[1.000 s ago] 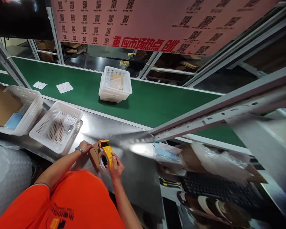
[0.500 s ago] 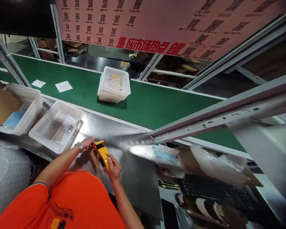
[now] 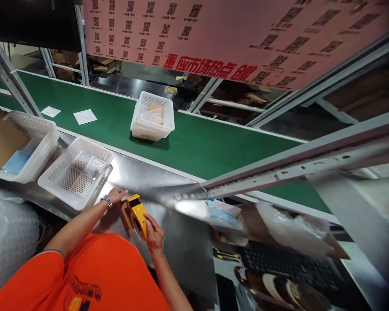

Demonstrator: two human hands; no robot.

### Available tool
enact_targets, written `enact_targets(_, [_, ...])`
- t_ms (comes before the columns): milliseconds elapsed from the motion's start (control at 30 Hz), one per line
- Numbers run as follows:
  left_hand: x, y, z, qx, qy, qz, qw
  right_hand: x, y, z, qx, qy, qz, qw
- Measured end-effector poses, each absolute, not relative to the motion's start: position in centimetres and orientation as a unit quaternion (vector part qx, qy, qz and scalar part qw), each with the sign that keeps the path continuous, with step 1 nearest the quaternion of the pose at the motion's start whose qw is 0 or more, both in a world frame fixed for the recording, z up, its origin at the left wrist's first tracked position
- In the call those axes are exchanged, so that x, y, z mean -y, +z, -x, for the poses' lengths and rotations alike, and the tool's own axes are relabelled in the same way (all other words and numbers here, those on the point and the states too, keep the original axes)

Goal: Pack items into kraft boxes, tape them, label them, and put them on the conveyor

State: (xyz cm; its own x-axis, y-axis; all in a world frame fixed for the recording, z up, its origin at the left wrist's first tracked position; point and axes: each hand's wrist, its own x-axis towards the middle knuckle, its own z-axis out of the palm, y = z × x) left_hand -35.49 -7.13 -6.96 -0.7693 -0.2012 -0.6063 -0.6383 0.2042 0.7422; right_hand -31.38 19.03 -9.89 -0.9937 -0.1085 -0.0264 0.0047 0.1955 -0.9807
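Observation:
My right hand (image 3: 154, 231) grips a yellow tape dispenser (image 3: 137, 212) and presses it on a small brown cardboard box (image 3: 126, 214) lying on the steel worktop (image 3: 181, 233). The box is mostly hidden under the dispenser. My left hand (image 3: 116, 195), with a metal watch on the wrist, rests on the far side of the box with its fingers stretched forward, steadying it.
Two white perforated baskets (image 3: 76, 172) (image 3: 29, 144) stand to the left on the worktop. A third basket (image 3: 152, 116) with bagged items rides the green conveyor belt (image 3: 214, 142), near two paper slips (image 3: 85, 116). Bubble wrap (image 3: 6, 233) lies left; a keyboard (image 3: 278, 263) lies right.
The dispenser has slid a little left and toward me along the box. My left hand's fingers have stretched out. The basket on the belt has shifted slightly left.

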Motion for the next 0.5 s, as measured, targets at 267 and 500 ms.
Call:
enact_targets(267, [6.6,-6.3,35.5,-0.71,0.604,0.249,0.262,-19.4,-10.1,31.3,-0.76,-0.647,0.037,0.045])
enact_targets(500, [6.4,-8.2,35.5,-0.743,0.571,0.276,0.214,-18.7,-8.2,31.7,-0.773,-0.622,0.055,0.116])
